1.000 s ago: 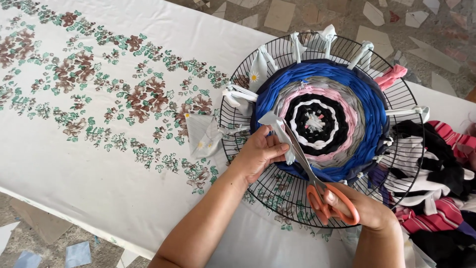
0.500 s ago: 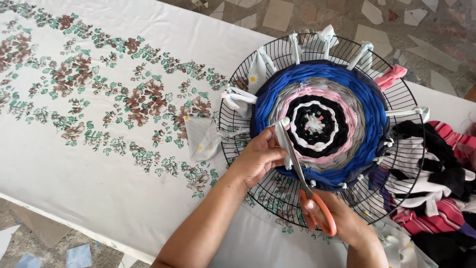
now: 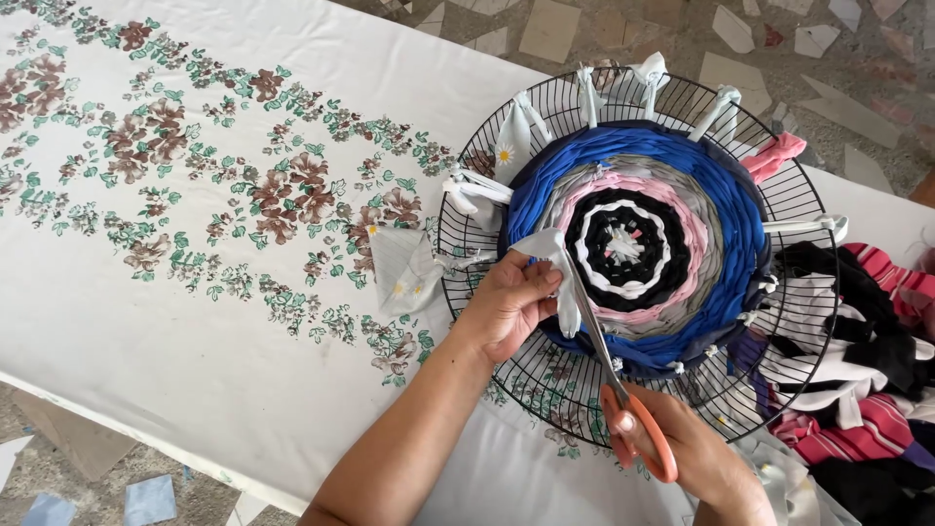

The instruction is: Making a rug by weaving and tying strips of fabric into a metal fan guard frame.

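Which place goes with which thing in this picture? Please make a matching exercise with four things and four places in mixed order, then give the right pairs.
Things:
1. white fabric strip
2. scissors
3. pile of fabric strips
4. round woven mat

Places:
A. inside the black wire fan guard
B. in the right hand
C. at the right edge of the table, partly over the guard
D. pinched in the left hand

Pairs: 1-D, 2-B, 3-C, 4-A
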